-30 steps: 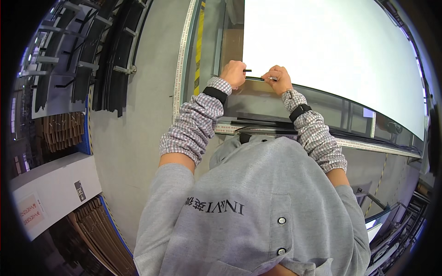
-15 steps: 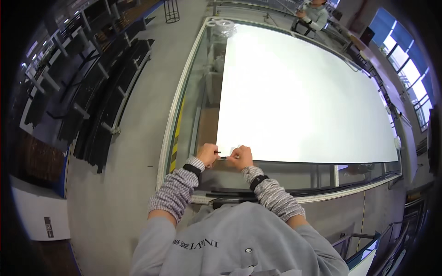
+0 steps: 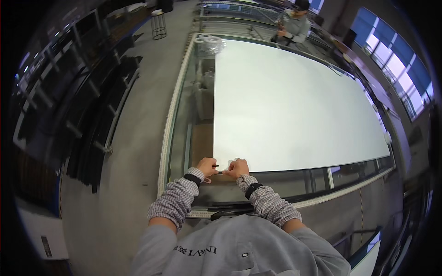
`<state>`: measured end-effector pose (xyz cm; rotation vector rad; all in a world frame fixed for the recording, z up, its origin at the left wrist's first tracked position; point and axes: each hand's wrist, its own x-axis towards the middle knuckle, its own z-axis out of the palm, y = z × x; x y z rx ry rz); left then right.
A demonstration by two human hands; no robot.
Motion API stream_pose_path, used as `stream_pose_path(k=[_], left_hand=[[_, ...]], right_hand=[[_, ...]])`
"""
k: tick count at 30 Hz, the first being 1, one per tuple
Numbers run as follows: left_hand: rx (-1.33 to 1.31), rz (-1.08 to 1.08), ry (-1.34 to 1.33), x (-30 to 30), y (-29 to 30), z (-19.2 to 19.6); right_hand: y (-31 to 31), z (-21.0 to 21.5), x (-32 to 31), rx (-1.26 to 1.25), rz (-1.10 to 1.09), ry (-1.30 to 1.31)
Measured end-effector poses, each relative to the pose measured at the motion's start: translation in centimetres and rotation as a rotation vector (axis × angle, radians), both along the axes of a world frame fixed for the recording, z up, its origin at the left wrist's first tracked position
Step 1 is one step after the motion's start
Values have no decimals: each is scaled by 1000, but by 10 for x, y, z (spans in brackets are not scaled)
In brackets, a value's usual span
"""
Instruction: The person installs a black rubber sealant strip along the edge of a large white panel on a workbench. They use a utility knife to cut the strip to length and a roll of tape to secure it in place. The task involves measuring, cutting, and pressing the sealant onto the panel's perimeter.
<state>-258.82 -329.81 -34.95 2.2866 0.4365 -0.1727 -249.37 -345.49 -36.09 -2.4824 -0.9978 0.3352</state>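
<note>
Small dark slender tool (image 3: 215,166), pen-like, too small to identify further. It sits at the near left corner of the large white sheet (image 3: 294,110), pointing across the gap between the two hands.

Left hand (image 3: 206,166): fingers clenched around the tool, tip directed toward the right hand. The pinch is close to the working end, which reads as a grip chosen for fine control rather than force.

Right hand (image 3: 237,168): fingers pressed down on the sheet's near edge, just beside the tool tip; they seem to pinch a small pale piece there, but I cannot tell what. Likely pins the corner so it does not shift under the tool.

Both hands nearly touch, right at the sheet's corner, which is also the nearest reachable point from the desk's near edge.

Sheet lies flat on a long glass-topped desk (image 3: 191,138), covering most of it; a bare glass strip remains along the left edge. A ruler-like scale strip (image 3: 166,142) runs down that left edge.

Far end of desk: a roll of clear film (image 3: 209,42) at the far left corner; another person (image 3: 292,25) stands beyond the far edge.
</note>
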Motion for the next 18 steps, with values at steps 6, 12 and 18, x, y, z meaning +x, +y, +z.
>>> stream_pose_path(k=[6, 12, 18], left_hand=[[156, -106, -146, 2, 1, -6], [-17, -29, 10, 6, 4, -18], [205, -193, -15, 13, 6, -9]], right_hand=[[-8, -15, 4, 150, 33, -6], [-35, -21, 27, 148, 11, 13], [-58, 1, -3, 74, -239, -318]])
